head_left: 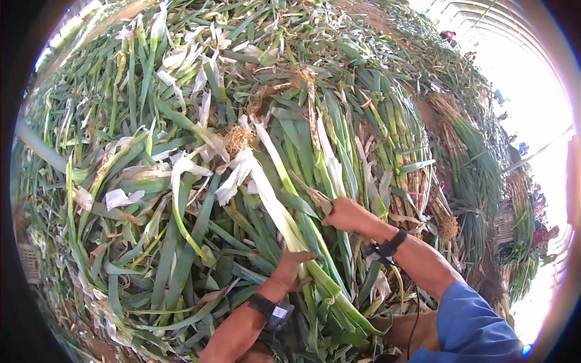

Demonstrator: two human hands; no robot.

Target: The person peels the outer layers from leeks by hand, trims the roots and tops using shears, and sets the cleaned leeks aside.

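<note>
My left hand (289,270) is closed around a long green onion (270,202), low on the stalk where white turns to green. The stalk slants up and left to a tangle of tan roots (239,139), with loose pale skin (236,175) hanging beside it. My right hand (351,216) is a fist to the right of that stalk. A dry, brownish strip of leaf (310,192) comes out of its grip toward the upper left. More green onions (330,160) lie side by side just beyond my right hand. My fingertips are partly hidden on both hands.
Peeled leaves and skins (139,181) cover the ground thickly on the left and ahead. Bundled green onions (472,163) lie on the right, near a pale plastic crate (505,222). Another crate (29,264) stands at the far left. Other people (540,233) appear small at the right edge.
</note>
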